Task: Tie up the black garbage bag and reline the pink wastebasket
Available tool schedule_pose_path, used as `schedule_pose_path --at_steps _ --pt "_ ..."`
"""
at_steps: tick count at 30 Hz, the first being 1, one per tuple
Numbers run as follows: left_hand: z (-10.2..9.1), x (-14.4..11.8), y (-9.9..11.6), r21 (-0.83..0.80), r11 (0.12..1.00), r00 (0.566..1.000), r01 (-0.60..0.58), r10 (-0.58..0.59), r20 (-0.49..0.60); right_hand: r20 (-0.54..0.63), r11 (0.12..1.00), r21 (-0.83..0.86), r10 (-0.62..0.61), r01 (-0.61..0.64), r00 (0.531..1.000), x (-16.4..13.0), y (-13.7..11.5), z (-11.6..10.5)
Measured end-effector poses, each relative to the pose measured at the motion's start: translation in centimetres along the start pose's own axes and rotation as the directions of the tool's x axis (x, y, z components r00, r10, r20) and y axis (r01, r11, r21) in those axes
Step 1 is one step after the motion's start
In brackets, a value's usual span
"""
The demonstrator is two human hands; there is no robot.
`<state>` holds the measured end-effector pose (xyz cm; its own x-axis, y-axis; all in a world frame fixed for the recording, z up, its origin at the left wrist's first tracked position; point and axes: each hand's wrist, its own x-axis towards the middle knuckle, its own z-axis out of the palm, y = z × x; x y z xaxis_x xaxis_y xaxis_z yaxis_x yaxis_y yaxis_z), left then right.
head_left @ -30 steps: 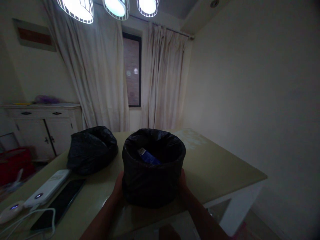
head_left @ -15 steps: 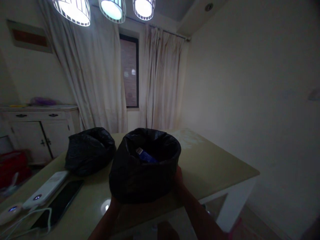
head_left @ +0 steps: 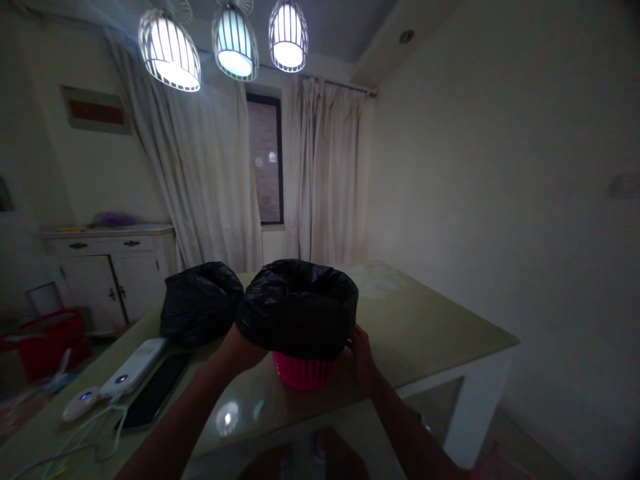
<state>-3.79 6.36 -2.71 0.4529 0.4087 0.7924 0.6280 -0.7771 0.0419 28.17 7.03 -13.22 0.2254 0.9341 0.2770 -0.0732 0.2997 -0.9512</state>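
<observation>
1. far left: white power bank [head_left: 134, 358], dark phone [head_left: 155, 398] and a loose cable [head_left: 75, 443] lie on the table [head_left: 430, 333] near its left edge. i'd flag the left forearm passing just over them; a sweep back could drag the cable or knock the phone off.
2. tied black bag [head_left: 200, 311] sits touching the liner's left side. a sideways tug on the liner could shove it toward the electronics.
3. left hand [head_left: 245, 348] is closed on the lower left edge of the black liner [head_left: 297, 308]; fingers curled into the plastic, the grip itself half hidden.
4. liner sits over the pink basket [head_left: 304, 371], bunched up so the basket's lower wall shows. basket stands on the table, near the front edge. risk: uneven pull tips the light basket, or thin plastic tears on the mesh.
5. right hand [head_left: 361, 353] pinches the liner's right hem, fingers nearly closed. too dim for me to judge how firm.
</observation>
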Motion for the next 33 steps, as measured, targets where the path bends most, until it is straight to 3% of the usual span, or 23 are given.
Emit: schedule_pose_path --at_steps 5,9,12,16,23,27,33 --pt "-2.0 4.5 1.9 -0.030 0.990 0.975 -0.136 0.139 0.172 -0.114 0.911 0.394 0.178 -0.119 0.977 0.9 -2.9 0.9" --pt "-1.9 5.7 3.0 0.043 0.973 0.953 -0.225 0.211 0.216 -0.167 0.879 0.476 0.135 -0.041 0.977 3.6 -7.2 0.8" --pt "-2.0 5.9 3.5 0.089 0.971 0.960 -0.222 0.202 0.194 -0.221 0.873 0.488 0.109 0.013 0.969 5.5 -11.0 0.0" --pt "-1.9 5.2 3.7 0.129 0.972 0.972 -0.199 0.178 0.155 -0.218 0.901 0.435 0.099 0.006 0.971 7.1 -15.5 -0.2" --pt "-1.9 3.9 3.5 0.219 0.949 0.974 -0.225 0.211 0.084 -0.006 0.974 0.215 0.070 -0.067 0.998 6.6 -21.3 2.8" --pt "-2.4 4.1 3.8 0.270 0.929 0.967 -0.253 0.251 0.044 0.122 0.993 0.045 0.107 -0.113 0.987 5.9 -22.5 4.9" --pt "-2.8 3.6 3.7 0.317 0.918 0.969 -0.239 0.248 0.013 0.090 0.990 -0.105 0.100 -0.091 0.991 6.6 -22.3 5.8"
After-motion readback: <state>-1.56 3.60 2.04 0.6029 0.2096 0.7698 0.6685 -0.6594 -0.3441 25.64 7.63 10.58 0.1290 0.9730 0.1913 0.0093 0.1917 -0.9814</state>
